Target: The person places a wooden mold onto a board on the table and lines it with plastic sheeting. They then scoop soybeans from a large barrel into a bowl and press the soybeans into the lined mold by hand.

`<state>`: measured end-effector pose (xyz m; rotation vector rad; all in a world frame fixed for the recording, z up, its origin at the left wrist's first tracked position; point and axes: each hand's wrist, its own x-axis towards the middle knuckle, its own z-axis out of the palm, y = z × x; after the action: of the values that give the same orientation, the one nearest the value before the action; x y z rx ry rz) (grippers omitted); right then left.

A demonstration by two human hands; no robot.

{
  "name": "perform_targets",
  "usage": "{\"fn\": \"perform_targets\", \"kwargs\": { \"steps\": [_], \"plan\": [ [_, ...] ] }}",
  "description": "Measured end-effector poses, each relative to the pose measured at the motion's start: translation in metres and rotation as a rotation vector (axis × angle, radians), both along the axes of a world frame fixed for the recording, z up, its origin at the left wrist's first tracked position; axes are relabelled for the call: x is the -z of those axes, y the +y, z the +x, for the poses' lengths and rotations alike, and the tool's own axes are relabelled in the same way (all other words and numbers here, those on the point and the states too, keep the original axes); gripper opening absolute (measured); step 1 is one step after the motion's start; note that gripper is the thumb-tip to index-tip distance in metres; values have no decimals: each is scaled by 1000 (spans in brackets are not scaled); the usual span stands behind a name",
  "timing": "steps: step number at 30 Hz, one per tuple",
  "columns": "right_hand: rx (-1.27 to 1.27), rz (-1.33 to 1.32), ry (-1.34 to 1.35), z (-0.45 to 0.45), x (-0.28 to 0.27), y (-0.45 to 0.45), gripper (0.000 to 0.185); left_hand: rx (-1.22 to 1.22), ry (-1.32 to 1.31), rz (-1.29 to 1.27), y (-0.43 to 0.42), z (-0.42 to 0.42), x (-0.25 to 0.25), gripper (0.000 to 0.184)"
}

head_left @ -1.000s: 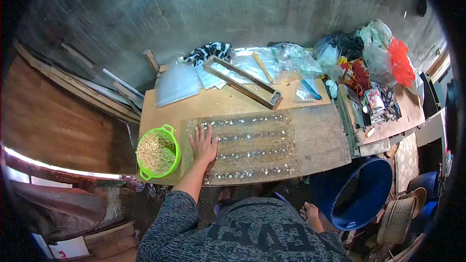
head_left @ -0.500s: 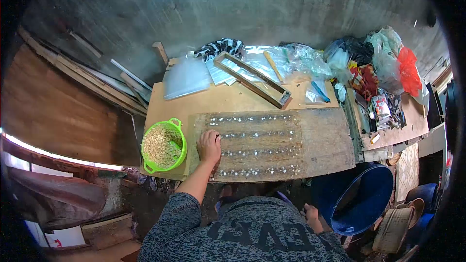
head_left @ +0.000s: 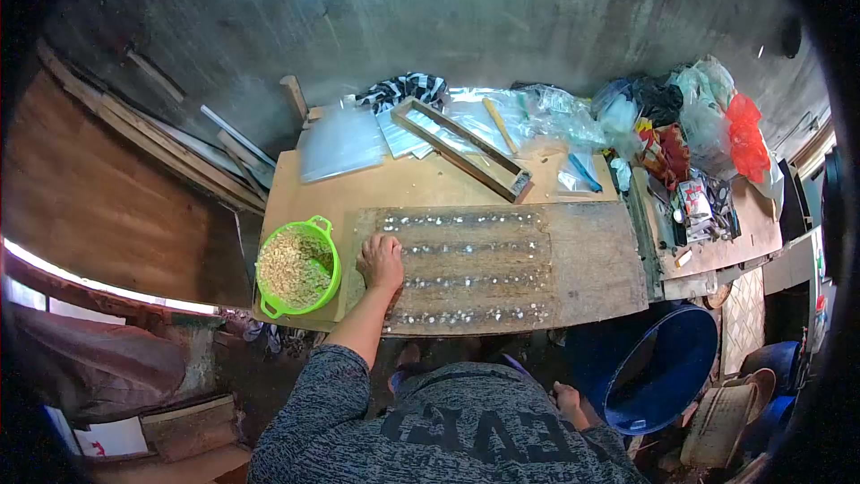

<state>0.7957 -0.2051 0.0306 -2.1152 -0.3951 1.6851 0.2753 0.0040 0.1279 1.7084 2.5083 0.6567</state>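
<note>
My left hand (head_left: 382,263) rests at the left end of a worn wooden board (head_left: 598,255), its back turned up and its fingers bent down near the second row of white specks. What lies under those fingertips, if anything, is hidden. Several rows of small white bits run across the board on dark stripes. To the left of this hand stands a bright green plastic colander (head_left: 337,262) with handles, partly filled with pale beige grains or split beans (head_left: 288,271). My right hand (head_left: 568,399) hangs low beside my body with curled fingers, away from the board.
A long rectangular wooden frame (head_left: 459,149) lies behind the board, near clear plastic sheets (head_left: 345,145) and a wooden stick (head_left: 500,124). Plastic bags (head_left: 708,99) and a tray of small items (head_left: 706,211) fill the right side. A blue barrel (head_left: 618,394) stands below.
The view has shifted slightly. My left hand stays at the board's left end, with its fingers a little more bunched. My right hand still hangs low.
</note>
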Motion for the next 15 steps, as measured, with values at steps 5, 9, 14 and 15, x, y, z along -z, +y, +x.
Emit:
{"fn": "perform_targets", "kwargs": {
  "steps": [5, 9, 14, 15],
  "plan": [
    [-78, -15, -121, -1, -3, -11, 21, -13, 6, -85, 2, -1, 1, 15],
    [-738, 75, -554, 46, 88, -24, 27, -37, 4, -132, 7, -1, 1, 15],
    [35, 17, -176, -12, -14, 1, 38, -15, -21, -169, 6, -4, 1, 15],
    [42, 41, -150, -13, -18, 2, 38, -13, -22, -168, 7, -3, 1, 15]
  ]
}}
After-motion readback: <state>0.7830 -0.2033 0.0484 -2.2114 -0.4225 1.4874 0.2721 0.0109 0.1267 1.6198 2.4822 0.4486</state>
